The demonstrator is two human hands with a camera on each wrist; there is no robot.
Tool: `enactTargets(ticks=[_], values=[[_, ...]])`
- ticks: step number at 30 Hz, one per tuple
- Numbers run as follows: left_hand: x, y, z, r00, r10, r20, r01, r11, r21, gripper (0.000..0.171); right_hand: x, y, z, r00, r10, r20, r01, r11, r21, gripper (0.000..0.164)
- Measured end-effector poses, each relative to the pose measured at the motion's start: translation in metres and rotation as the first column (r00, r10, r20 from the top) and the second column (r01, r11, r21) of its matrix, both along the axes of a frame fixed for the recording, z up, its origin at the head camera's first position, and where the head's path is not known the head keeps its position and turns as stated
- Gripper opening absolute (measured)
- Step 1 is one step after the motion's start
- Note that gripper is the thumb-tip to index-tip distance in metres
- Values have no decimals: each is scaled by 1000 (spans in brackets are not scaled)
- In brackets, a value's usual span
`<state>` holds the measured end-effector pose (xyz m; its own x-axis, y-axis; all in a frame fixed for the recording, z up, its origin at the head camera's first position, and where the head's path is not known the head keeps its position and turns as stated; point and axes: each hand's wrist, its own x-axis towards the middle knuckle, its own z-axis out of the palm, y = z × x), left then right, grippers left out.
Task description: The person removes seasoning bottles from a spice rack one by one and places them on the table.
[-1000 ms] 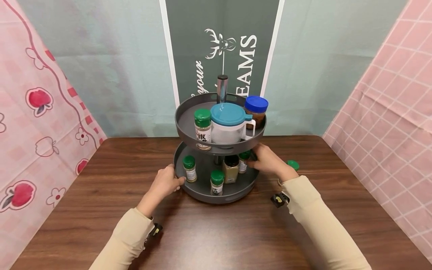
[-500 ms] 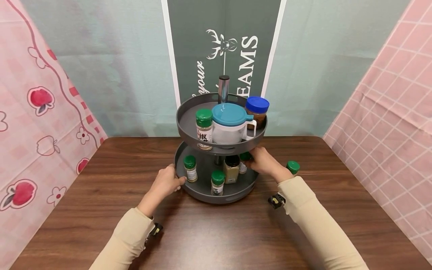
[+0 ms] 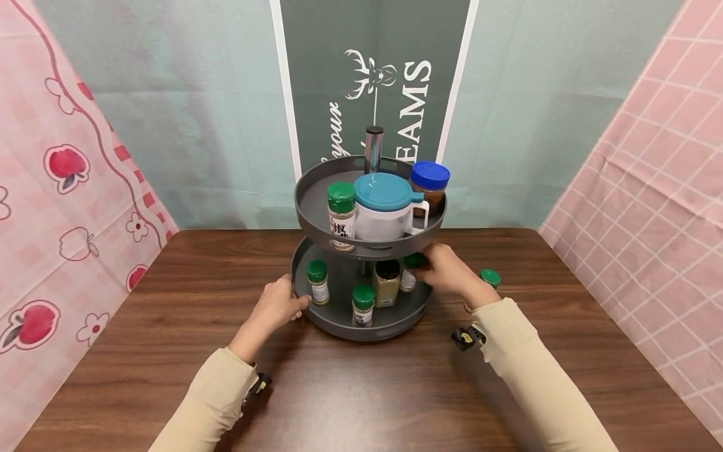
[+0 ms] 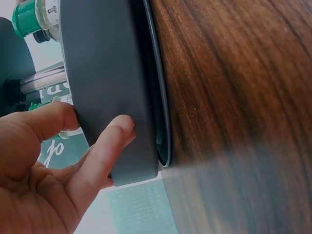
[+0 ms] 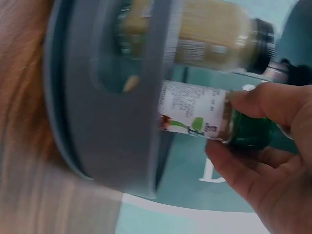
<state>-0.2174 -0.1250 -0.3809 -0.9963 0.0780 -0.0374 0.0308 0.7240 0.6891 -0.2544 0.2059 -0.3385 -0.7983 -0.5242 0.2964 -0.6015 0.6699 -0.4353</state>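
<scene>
A dark grey two-tier rotating rack (image 3: 373,331) stands on the table. My left hand (image 3: 277,306) grips the wall of its lower tray (image 4: 105,63), thumb at the rim and fingers against the outside. At the tray's right side my right hand (image 3: 449,271) pinches a small spice jar (image 5: 192,108) by its green lid (image 5: 251,129) between thumb and fingers. That jar's base is hidden behind the tray wall in the right wrist view. Beside it stands a black-lidded jar (image 3: 386,290) of tan powder. Two more green-lidded spice jars stand at the left (image 3: 319,290) and front (image 3: 363,314).
On the upper tray (image 3: 316,207) are a green-lidded spice jar (image 3: 341,216), a white pot with a teal lid (image 3: 384,191) and a blue-lidded brown jar (image 3: 429,182). Another green-lidded jar (image 3: 490,277) stands on the table behind my right forearm. Fabric hangs around the table (image 3: 361,402).
My right hand moved slightly inward to the left, then back a little to the right, with the pinched spice jar shifting along. The left hand kept its grip on the lower tray.
</scene>
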Motion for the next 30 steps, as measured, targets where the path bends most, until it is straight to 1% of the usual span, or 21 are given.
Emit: enactTargets(ticks=[6,11,15,20,26,30], values=[[-1,0,0,1000,2,-8,-2,1000,13,29,9,6,19,1000,-30,5,30,1000,7,32],[-1,-1,0,1000,2,-1,-2,1000,24,30,15,11,28,999,-44,0,44,999,21,24],[-1,0,-1,1000,6,3,-6,999,34,31,18,14,30,998,-59,1,59,998,27,21],[-1,0,-1,1000,6,5,-7,999,38,31,18,18,31,998,-55,9,55,998,0,21],[0,-1,-2,1000,2,0,-2,999,33,30,20,21,30,997,-54,49,55,998,-21,27],[0,-1,-2,1000,3,4,-3,1000,29,31,22,22,30,997,-53,47,54,998,-17,30]])
